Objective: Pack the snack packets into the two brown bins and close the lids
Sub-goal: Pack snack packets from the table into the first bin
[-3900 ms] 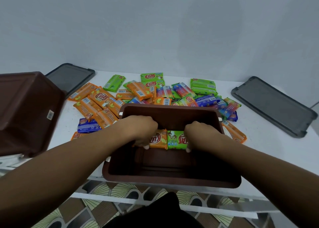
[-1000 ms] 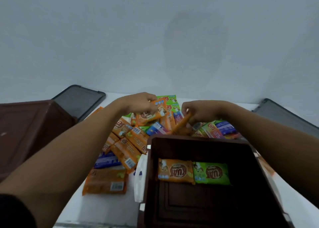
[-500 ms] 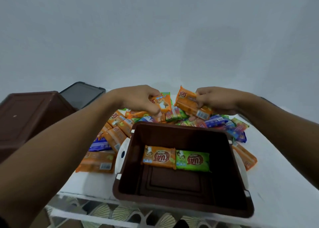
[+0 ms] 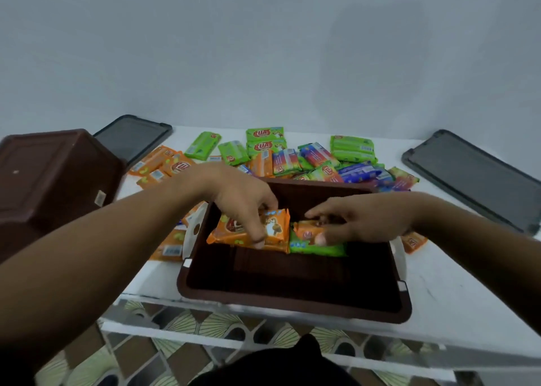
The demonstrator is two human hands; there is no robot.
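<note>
Reaching into the open brown bin (image 4: 292, 302) at the table's near edge, the left hand (image 4: 243, 201) grips an orange packet (image 4: 276, 229) while the right hand (image 4: 361, 219) pinches a second orange packet (image 4: 306, 233) just above a green packet (image 4: 322, 249) on the bin floor. Loose packets (image 4: 292, 157) lie beyond, and an overturned brown bin (image 4: 52, 181) sits at the left.

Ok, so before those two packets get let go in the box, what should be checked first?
1. The left hand grips an orange packet: ok.
2. The right hand pinches a second orange packet above the green packet: ok.
3. Both held packets are inside the open bin: ok.
4. Bare floor in its near half: ok.
5. The second bin upright: not ok, it lies tipped, base showing.
6. Lids off: ok, left lid and right lid lie on the table.
</note>
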